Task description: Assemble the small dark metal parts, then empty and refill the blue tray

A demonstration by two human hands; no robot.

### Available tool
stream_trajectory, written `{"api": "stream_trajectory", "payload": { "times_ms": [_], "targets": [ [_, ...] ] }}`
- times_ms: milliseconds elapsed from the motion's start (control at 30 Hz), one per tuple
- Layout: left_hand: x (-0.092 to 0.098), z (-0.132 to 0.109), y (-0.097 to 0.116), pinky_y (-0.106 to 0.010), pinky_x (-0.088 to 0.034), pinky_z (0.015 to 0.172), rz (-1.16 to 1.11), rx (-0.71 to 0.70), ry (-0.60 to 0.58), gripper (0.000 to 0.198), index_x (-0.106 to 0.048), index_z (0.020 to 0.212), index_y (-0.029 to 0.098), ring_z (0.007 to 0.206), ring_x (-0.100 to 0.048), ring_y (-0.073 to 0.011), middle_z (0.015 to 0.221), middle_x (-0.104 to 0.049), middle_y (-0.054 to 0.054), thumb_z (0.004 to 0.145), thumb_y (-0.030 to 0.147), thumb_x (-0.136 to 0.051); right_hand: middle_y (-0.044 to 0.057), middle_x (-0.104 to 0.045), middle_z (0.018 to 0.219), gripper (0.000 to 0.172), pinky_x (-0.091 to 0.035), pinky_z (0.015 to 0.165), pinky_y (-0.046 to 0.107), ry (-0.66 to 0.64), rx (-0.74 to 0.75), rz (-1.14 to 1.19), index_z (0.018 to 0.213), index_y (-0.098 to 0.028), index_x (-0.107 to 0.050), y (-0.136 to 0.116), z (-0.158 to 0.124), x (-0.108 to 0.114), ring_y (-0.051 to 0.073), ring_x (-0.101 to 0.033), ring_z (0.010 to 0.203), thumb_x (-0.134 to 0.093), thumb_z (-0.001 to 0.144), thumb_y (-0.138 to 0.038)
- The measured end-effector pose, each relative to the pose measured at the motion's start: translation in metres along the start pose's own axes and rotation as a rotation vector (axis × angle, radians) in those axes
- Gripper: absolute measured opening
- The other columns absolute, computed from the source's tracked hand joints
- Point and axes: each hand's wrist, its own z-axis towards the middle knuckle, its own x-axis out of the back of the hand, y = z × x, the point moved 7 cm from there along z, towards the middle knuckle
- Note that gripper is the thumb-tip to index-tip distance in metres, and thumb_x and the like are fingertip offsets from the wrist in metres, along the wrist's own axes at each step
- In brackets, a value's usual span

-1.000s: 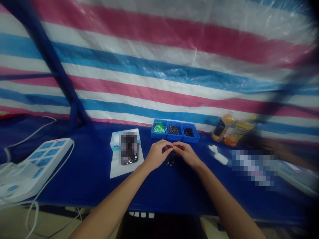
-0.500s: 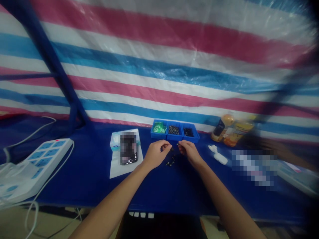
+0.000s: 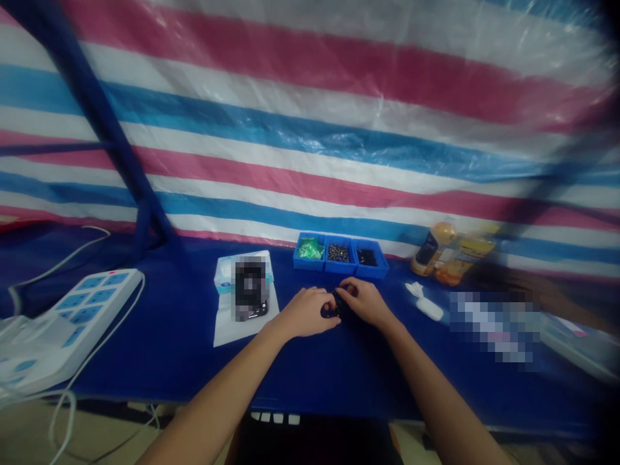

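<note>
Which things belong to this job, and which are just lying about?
Likely job:
small dark pieces (blurred) at left hand and right hand
three blue plastic bins: green packets, shiny bits, black pieces

Probably incidental:
white plastic power strip
black rectangular phone
white oval case

Dim light here, and pale glints flare across the glossy red, white and blue striped plastic sheeting (image 3: 334,143)! The dark-blue tabletop (image 3: 314,381) sinks into shade, fine detail lost between the bare left hand (image 3: 307,312) and bare right hand (image 3: 365,300). Out right, orange-and-yellow plastic bottles (image 3: 464,258) smear, the corners blacken; blocky pixels mask the dark rectangular phone (image 3: 252,287).
</note>
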Motion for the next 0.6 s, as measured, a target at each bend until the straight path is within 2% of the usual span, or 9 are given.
{"api": "stream_trajectory", "payload": {
  "times_ms": [100, 200, 367, 533, 600],
  "targets": [
    [-0.004, -0.001, 0.0, -0.029, -0.042, 0.072, -0.007, -0.024, -0.026, 0.01, -0.066, 0.08, 0.023, 0.079, -0.06, -0.0186, 0.081, -0.065, -0.001, 0.078, 0.033, -0.067, 0.001, -0.064, 0.074, 0.02, -0.034, 0.061, 0.026, -0.105, 0.062, -0.163, 0.097, -0.025, -0.069, -0.008, -0.005, -0.009, 0.016, -0.056, 0.069, -0.06, 0.085, -0.038],
    [-0.004, 0.0, -0.003, -0.026, -0.042, 0.07, -0.019, -0.038, -0.023, 0.005, -0.066, 0.08, 0.022, 0.077, -0.06, -0.0171, 0.081, -0.064, -0.001, 0.08, 0.025, -0.063, 0.001, -0.063, 0.077, 0.017, -0.032, 0.061, 0.026, -0.114, 0.079, -0.224, 0.097, -0.025, -0.068, -0.008, -0.005, -0.011, 0.015, -0.055, 0.07, -0.059, 0.086, -0.034],
    [-0.005, 0.0, -0.006, -0.026, -0.041, 0.069, -0.028, -0.04, -0.026, 0.008, -0.066, 0.08, 0.022, 0.077, -0.059, -0.0164, 0.082, -0.064, -0.001, 0.081, 0.02, -0.059, 0.001, -0.063, 0.082, 0.014, -0.034, 0.065, 0.026, -0.112, 0.087, -0.236, 0.097, -0.024, -0.067, -0.004, -0.004, -0.014, 0.015, -0.055, 0.073, -0.059, 0.086, -0.029],
    [-0.002, -0.001, -0.006, -0.026, -0.041, 0.069, -0.014, -0.024, -0.009, 0.006, -0.066, 0.085, 0.023, 0.082, -0.06, -0.0176, 0.085, -0.064, -0.001, 0.082, 0.025, -0.061, 0.002, -0.062, 0.083, 0.017, -0.035, 0.066, 0.026, -0.109, 0.097, -0.225, 0.101, -0.024, -0.066, -0.006, -0.004, -0.013, 0.016, -0.056, 0.075, -0.058, 0.087, -0.028],
    [0.002, -0.002, -0.006, -0.027, -0.041, 0.068, 0.015, 0.0, 0.016, 0.011, -0.066, 0.088, 0.023, 0.083, -0.06, -0.0187, 0.087, -0.064, -0.001, 0.08, 0.031, -0.066, 0.002, -0.062, 0.082, 0.02, -0.035, 0.065, 0.026, -0.091, 0.097, -0.22, 0.103, -0.024, -0.064, -0.006, -0.004, -0.009, 0.016, -0.056, 0.074, -0.06, 0.086, -0.032]
  ]
}}
